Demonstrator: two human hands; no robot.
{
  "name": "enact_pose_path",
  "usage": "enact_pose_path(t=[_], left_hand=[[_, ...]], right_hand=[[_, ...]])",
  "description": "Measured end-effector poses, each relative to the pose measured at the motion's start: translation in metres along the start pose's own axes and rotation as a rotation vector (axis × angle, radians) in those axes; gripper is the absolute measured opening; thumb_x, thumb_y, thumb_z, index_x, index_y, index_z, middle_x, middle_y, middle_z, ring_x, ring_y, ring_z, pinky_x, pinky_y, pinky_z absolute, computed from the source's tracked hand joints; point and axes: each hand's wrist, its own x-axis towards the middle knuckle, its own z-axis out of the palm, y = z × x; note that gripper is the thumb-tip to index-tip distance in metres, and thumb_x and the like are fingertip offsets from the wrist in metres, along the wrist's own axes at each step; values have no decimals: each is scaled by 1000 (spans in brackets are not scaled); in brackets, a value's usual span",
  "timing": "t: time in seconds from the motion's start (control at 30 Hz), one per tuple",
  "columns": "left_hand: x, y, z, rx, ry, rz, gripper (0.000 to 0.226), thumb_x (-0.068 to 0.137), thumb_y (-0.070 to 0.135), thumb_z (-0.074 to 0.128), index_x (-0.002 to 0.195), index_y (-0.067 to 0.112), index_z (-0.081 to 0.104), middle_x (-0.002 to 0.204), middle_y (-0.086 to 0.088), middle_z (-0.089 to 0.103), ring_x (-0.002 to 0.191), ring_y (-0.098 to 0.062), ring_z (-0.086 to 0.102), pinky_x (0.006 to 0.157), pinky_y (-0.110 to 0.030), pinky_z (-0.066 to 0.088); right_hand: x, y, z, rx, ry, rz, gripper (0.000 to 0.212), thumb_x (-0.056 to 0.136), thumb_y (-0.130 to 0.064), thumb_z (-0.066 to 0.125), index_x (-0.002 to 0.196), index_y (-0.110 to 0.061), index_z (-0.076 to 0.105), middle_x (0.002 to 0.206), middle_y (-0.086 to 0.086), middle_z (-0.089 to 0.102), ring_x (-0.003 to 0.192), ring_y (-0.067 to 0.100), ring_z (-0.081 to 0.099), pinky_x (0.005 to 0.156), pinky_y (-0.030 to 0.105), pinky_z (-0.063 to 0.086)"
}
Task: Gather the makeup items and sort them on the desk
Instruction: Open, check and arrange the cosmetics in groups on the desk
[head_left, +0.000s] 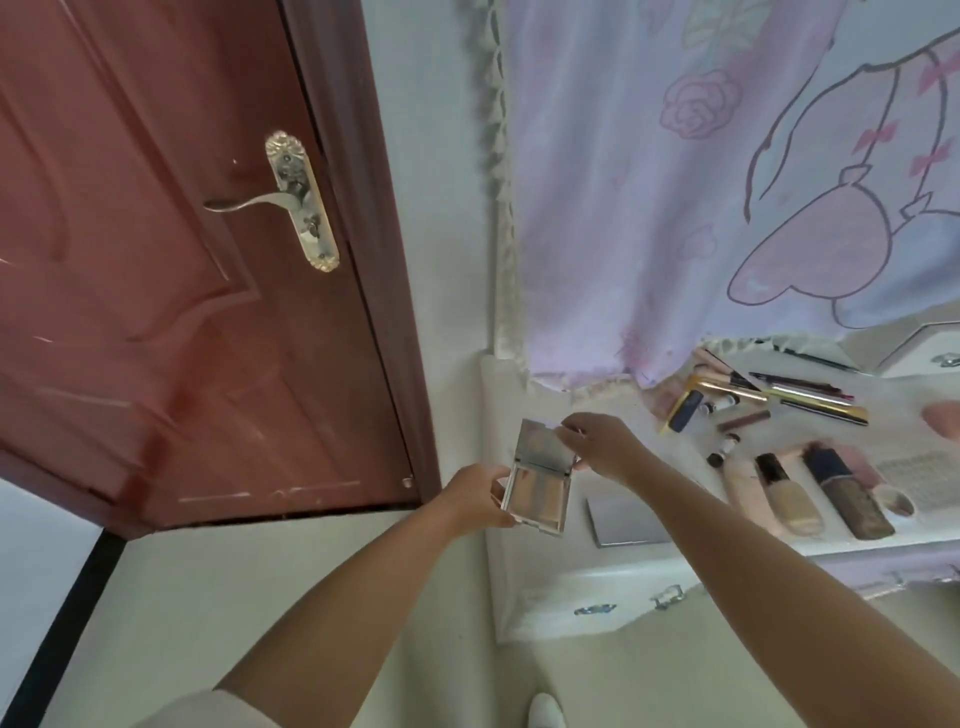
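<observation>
White desk (623, 566) beside a red door (156, 260); bottles and pencils lie toward 3 o'clock. Item: mirrored compact (540, 478), open, held above the desk's near-left corner. Left hand (478, 493) grips the base edge; right hand (602, 447) pinches the lid's top corner. Probably light, rigid, slick, hinge and mirror fragile; best held by its edges. Long axis runs 12 to 6, lid toward 12.

White desk (571, 582), scattered makeup items (795, 499)
</observation>
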Motion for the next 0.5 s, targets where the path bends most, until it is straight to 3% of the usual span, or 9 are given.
enact_pose_path(t=[0.1, 0.17, 0.33, 0.4, 0.5], left_hand=[[9, -18, 33, -18, 8, -84, 35, 70, 1, 67, 104, 6, 61, 95, -15, 66, 78, -15, 56, 67, -21, 43], [15, -26, 48, -28, 25, -116, 39, 69, 2, 66, 107, 9, 61, 95, -12, 66, 79, -16, 58, 64, -19, 43], [31, -40, 72, -27, 114, -201, 36, 73, 5, 63, 109, 10, 59, 107, -13, 66, 97, -26, 62, 74, -22, 46], [34, -43, 78, 43, 129, -234, 37, 76, 10, 62, 113, 10, 56, 111, -13, 64, 101, -28, 60, 82, -29, 48], [35, -46, 86, 203, 130, -299, 34, 80, 13, 58, 113, 9, 52, 114, -13, 61, 104, -31, 58, 82, -32, 46]], right_hand=[[1, 25, 21, -91, -56, 31, 30, 94, -23, 44, 98, 0, 63, 96, 15, 64, 89, 25, 58, 69, 24, 33], [5, 37, 29, -152, -88, 28, 30, 95, -24, 43, 97, -1, 63, 101, 15, 65, 87, 23, 56, 68, 24, 30], [20, 59, 42, -228, -170, 13, 23, 94, -20, 43, 82, -9, 59, 81, 9, 55, 80, 17, 48, 60, 22, 21], [26, 63, 47, -216, -197, -8, 21, 94, -19, 44, 82, -10, 59, 81, 2, 50, 80, 15, 45, 61, 21, 21], [32, 65, 50, -181, -214, -14, 23, 94, -20, 44, 83, -7, 60, 78, 2, 51, 78, 16, 46, 61, 22, 24]])
